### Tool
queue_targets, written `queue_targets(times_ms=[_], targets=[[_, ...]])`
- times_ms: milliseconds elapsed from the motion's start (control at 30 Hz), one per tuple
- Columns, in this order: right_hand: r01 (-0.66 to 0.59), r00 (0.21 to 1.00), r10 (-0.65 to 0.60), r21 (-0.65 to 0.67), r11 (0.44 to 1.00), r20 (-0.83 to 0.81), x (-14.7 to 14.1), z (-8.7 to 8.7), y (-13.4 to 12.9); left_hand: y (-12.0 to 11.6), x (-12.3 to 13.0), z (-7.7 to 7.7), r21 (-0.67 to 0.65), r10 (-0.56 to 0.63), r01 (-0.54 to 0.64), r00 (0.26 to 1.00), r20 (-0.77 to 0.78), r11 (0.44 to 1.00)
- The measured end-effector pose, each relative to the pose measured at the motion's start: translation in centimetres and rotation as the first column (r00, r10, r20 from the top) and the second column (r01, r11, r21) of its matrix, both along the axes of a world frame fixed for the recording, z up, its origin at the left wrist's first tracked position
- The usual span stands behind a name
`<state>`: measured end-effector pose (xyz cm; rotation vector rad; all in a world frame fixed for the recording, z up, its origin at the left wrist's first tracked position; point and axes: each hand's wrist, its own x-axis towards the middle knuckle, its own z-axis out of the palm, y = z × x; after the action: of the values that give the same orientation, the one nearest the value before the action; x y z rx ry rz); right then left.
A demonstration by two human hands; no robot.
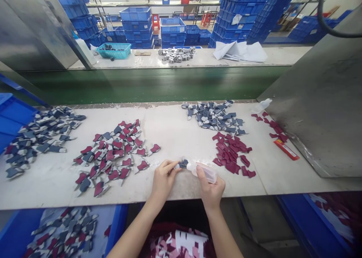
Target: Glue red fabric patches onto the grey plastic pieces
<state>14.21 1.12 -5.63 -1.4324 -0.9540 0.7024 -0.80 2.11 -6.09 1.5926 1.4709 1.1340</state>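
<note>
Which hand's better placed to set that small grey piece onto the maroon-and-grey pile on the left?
Left, likely. The left hand already pinches the dark grey piece and sits nearer the maroon-and-grey pile. The right hand is farther away and occupied with the plastic squeeze bottle.

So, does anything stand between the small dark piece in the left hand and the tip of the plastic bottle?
Nothing visible does. The small dark piece in the left hand sits right at the tip of the plastic squeeze bottle in the right hand. I cannot tell whether they touch.
</note>
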Motion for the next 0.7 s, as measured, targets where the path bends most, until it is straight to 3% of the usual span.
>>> queue_targets(times_ms=[333,700], targets=[[0.001,0.998,-0.004,-0.049,0.999,-0.067,0.46,0.01,-0.21,0.02,0.10,-0.20,0.020,0.003,-0.003,1.000,0.007,1.000],[0.173,0.981,-0.177,-0.049,0.984,-0.078,0.24,-0.18,-0.64,0.03,0.11,-0.11,0.022,0.004,-0.004,1.000,0.009,1.000]])
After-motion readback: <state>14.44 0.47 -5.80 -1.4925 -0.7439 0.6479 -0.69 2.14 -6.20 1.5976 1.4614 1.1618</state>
